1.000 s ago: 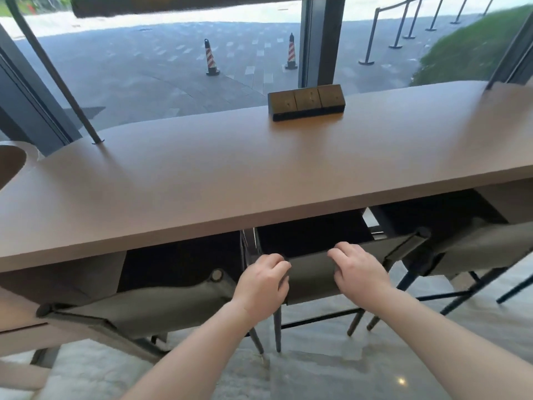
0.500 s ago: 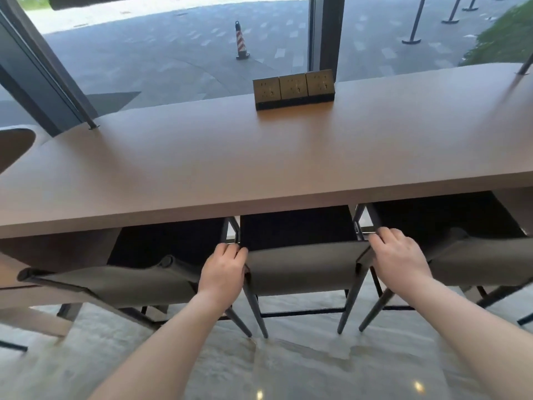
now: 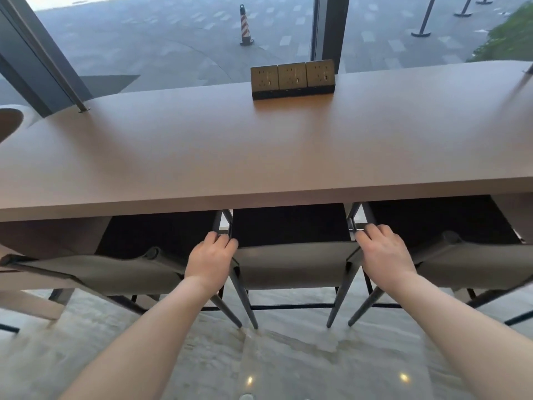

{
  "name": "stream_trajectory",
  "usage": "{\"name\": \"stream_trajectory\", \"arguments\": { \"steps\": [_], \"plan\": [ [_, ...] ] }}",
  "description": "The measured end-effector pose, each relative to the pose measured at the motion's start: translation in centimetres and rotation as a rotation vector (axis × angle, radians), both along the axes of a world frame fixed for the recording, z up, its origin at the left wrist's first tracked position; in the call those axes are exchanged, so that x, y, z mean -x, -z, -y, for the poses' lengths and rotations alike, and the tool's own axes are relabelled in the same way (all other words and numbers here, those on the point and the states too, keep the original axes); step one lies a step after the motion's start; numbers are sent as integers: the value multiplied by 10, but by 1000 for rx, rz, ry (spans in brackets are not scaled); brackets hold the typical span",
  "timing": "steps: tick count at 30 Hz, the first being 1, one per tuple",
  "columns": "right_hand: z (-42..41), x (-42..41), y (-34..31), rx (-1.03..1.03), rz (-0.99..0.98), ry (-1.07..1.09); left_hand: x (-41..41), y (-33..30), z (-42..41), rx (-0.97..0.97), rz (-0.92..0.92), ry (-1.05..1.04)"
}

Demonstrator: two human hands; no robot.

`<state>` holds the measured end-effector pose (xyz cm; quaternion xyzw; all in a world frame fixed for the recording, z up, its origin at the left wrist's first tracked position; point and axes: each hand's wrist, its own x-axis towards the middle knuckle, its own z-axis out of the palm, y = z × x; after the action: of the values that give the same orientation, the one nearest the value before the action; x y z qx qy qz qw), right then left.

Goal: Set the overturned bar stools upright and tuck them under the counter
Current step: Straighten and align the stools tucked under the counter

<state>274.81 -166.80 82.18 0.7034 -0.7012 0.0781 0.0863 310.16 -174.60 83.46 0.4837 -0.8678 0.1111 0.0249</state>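
Your left hand (image 3: 212,255) has its fingers curled round the upper left corner of the middle stool (image 3: 291,262), and your right hand (image 3: 385,252) grips the opposite corner the same way, so you hold the backrest by both ends of its frame. That stool stands upright on its four dark legs, its seat already in under the edge of the counter (image 3: 259,157) and only the grey backrest showing in front of the edge. Judging by the thin metal legs and the sling-like back, it is probably light to moderate in weight and stiff in the frame, while the fabric panel itself looks soft and would give under a push; keep your hold on the rigid corners, not the cloth. The floor (image 3: 274,350) looks smooth and polished, so the feet are likely to slide easily and may skate sideways if you press one side harder than the other. A left stool (image 3: 98,272) and a right stool (image 3: 473,264) stand just beside it, also tucked in, with narrow gaps at your knuckles, so watch for pinched fingers. On the counter, well beyond, sits a socket block (image 3: 292,79) against the window.
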Motion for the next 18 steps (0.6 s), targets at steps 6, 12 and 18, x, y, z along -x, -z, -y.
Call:
{"name": "stream_trajectory", "arguments": {
  "steps": [6, 12, 18],
  "plan": [
    [0, 1, 1, -24, 11, 11, -2, -3, 2, -37, -22, 18],
    [-3, 0, 5, 26, 14, -6, -5, -1, 2, -30, -64, 31],
    [0, 0, 7, 29, 5, 6, -6, 1, 2, -39, -84, 30]
  ]
}}
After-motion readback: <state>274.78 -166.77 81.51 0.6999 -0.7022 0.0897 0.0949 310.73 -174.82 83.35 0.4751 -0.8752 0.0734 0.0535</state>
